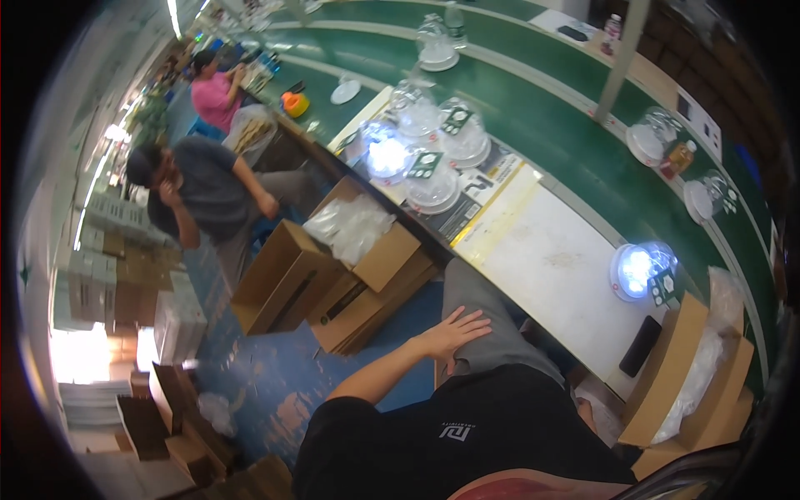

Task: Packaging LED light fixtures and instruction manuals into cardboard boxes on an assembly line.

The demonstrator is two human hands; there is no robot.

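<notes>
My left hand [455,337] lies on my grey-trousered thigh with its fingers spread, holding nothing. Only a small part of my right hand [587,412] shows, low beside my body below the table edge, and its fingers are mostly hidden. A lit lamp with a clear dome [636,272] and a green-and-white tag stands at the right end of the white worktop [546,250]. Near it lies a black phone [640,345]. Farther left, several clear-domed lamps [432,185] stand clustered on printed cardboard, and one of them [388,157] glows brightly.
An open carton [667,375] with clear plastic bags stands at the right. Another open carton [287,271] with bags is at the left, by a seated person in dark clothes [208,183]. Beyond the worktop, a green conveyor belt [533,108] carries more domed lamps [437,52].
</notes>
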